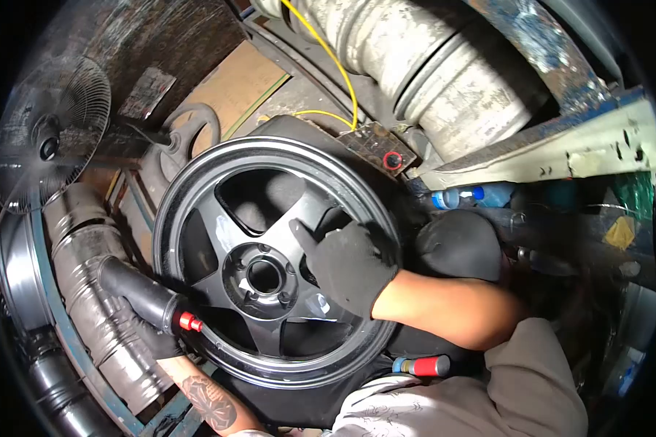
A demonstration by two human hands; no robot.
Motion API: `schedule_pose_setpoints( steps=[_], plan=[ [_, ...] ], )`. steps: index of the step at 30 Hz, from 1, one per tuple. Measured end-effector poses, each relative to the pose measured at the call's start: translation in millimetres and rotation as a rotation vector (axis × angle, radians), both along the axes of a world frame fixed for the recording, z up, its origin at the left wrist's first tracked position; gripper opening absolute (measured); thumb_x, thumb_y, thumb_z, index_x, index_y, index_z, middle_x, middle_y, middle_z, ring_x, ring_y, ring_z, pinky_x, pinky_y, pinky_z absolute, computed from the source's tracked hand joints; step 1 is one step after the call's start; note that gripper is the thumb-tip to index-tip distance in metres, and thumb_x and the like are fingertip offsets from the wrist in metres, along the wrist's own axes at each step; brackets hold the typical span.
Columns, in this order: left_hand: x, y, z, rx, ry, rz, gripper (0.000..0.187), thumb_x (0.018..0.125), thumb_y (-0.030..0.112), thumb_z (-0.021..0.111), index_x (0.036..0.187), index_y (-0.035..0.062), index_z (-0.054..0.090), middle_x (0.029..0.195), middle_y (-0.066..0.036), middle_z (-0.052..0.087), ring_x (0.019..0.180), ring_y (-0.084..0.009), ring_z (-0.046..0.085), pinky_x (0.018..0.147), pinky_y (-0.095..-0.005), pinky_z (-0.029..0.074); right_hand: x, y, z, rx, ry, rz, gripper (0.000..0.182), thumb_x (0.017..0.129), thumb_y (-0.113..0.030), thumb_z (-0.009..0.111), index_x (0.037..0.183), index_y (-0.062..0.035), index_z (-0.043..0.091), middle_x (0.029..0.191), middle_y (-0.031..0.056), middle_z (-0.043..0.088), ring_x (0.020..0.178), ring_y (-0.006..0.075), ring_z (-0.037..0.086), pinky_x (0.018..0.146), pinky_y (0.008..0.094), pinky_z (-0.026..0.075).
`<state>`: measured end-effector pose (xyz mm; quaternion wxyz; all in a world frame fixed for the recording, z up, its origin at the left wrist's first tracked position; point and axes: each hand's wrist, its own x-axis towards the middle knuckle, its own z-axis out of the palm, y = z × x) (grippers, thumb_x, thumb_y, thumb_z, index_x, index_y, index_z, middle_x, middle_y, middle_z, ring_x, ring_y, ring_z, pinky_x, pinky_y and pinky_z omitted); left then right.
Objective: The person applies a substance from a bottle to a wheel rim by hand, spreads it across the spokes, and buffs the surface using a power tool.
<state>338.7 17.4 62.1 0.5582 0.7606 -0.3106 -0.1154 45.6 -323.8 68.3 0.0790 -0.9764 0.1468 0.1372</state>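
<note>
A black five-spoke wheel rim (pixel 263 313) lies before me, with pale smudges on its spokes. My right hand (pixel 350 269), in a dark grey glove, is over the rim's right side, its index finger stretched out along the upper right spoke. At the lower left my left hand (pixel 149 331), in a black glove, is wrapped round a dark cylindrical tool (pixel 138 291) with a red fitting at its end. That end is beside the rim's lower left edge. The left fingers are partly hidden by the tool.
A fan (pixel 49 138) stands at the far left, above silvery ducting (pixel 87 269). A large pale duct (pixel 444 80) and a yellow hose (pixel 328 51) are at the top. Plastic bottles (pixel 488 194) lie at the right. A red-capped canister (pixel 423 365) is near my body.
</note>
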Motion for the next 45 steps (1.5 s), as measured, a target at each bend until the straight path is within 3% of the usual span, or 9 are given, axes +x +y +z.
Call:
schedule_pose_setpoints(
  steps=[9, 14, 18, 23, 25, 30, 35, 39, 45],
  plan=[
    [39.8, 28.6, -20.1, -0.516, 0.528, 0.33, 0.057, 0.107, 0.042, 0.05, 0.148, 0.0033, 0.047, 0.14, -0.017, 0.06, 0.129, -0.031, 0.059, 0.113, -0.0467, 0.048, 16.0, 11.0, 11.9, 0.039, 0.214, 0.059, 0.067, 0.094, -0.021, 0.056, 0.157, -0.0028, 0.042, 0.072, 0.0061, 0.072, 0.063, 0.0258, 0.072, 0.057, 0.0433, 0.053],
    [44.9, 39.0, -22.6, -0.651, 0.523, 0.379, 0.056, 0.11, 0.047, 0.042, 0.143, 0.0028, 0.054, 0.134, -0.017, 0.065, 0.126, -0.0333, 0.062, 0.111, -0.05, 0.05, 20.5, -2.9, 11.6, 0.051, 0.2, 0.033, 0.042, 0.091, -0.025, 0.061, 0.124, -0.0006, 0.069, 0.083, 0.0158, 0.075, 0.076, 0.0319, 0.075, 0.069, 0.0446, 0.057],
    [23.3, 15.4, 5.0, -0.554, 0.341, 0.505, 0.06, 0.109, 0.049, 0.044, 0.146, 0.0032, 0.051, 0.132, -0.017, 0.067, 0.124, -0.032, 0.064, 0.109, -0.0469, 0.053, 24.6, -4.9, 40.8, 0.408, 0.034, 0.043, 0.052, 0.096, -0.038, 0.059, 0.138, -0.0072, 0.063, 0.084, 0.0245, 0.072, 0.082, 0.0445, 0.071, 0.081, 0.0534, 0.055],
    [38.1, 35.8, -3.3, -0.537, 0.182, 0.593, 0.049, 0.1, 0.046, 0.059, 0.134, 0.0111, 0.061, 0.13, -0.015, 0.066, 0.122, -0.0348, 0.06, 0.098, -0.0622, 0.055, 45.2, -33.5, 47.3, 0.305, -0.381, -0.169, 0.051, 0.098, -0.036, 0.063, 0.143, -0.0106, 0.062, 0.107, 0.0244, 0.073, 0.104, 0.0422, 0.07, 0.094, 0.0462, 0.054],
    [35.4, 34.0, 8.8, -0.988, 0.767, 0.641, 0.046, 0.098, 0.042, 0.059, 0.133, 0.0119, 0.063, 0.135, -0.017, 0.063, 0.124, -0.0381, 0.058, 0.1, -0.0686, 0.052, 45.7, -50.6, 47.9, 0.297, -0.349, -0.209, 0.053, 0.098, -0.037, 0.064, 0.143, -0.0094, 0.061, 0.118, 0.0263, 0.07, 0.113, 0.0423, 0.067, 0.1, 0.0454, 0.051],
    [57.9, 49.4, -20.9, -0.602, 0.361, 0.556, 0.041, 0.098, 0.031, 0.056, 0.132, 0.0088, 0.062, 0.133, -0.018, 0.064, 0.123, -0.0382, 0.059, 0.102, -0.0681, 0.052, 40.3, -100.5, 25.6, 0.009, -0.319, -0.284, 0.08, 0.092, -0.044, 0.071, 0.159, -0.0127, 0.041, 0.142, 0.0274, 0.058, 0.129, 0.0442, 0.059, 0.108, 0.0466, 0.048],
    [43.8, 34.2, 1.5, -0.726, 0.457, 0.597, 0.041, 0.096, 0.03, 0.061, 0.131, 0.0077, 0.062, 0.134, -0.017, 0.063, 0.122, -0.0348, 0.061, 0.1, -0.0637, 0.055, 67.7, -109.8, 1.8, -0.142, -0.199, -0.333, 0.097, 0.085, -0.055, 0.077, 0.161, -0.013, 0.034, 0.146, 0.0286, 0.054, 0.13, 0.0433, 0.059, 0.106, 0.0487, 0.05],
    [30.7, 9.8, 34.4, -0.989, 0.784, 0.688, 0.061, 0.092, 0.057, 0.056, 0.134, 0.0142, 0.065, 0.144, -0.016, 0.059, 0.133, -0.0415, 0.054, 0.108, -0.0694, 0.044, 116.3, -113.7, -13.2, -0.269, -0.328, -0.179, 0.1, 0.081, -0.064, 0.077, 0.158, -0.0133, 0.039, 0.145, 0.0224, 0.056, 0.13, 0.0405, 0.059, 0.104, 0.0495, 0.052],
    [26.9, 7.9, 36.9, -1.038, 0.82, 0.608, 0.072, 0.097, 0.067, 0.048, 0.148, 0.0159, 0.053, 0.156, -0.018, 0.046, 0.139, -0.045, 0.047, 0.11, -0.0702, 0.041, 258.0, -67.2, -6.5, -0.34, -0.543, 0.345, 0.085, 0.083, -0.059, 0.077, 0.149, -0.0125, 0.052, 0.136, 0.0174, 0.066, 0.125, 0.0354, 0.064, 0.102, 0.0481, 0.052]
  ],
)
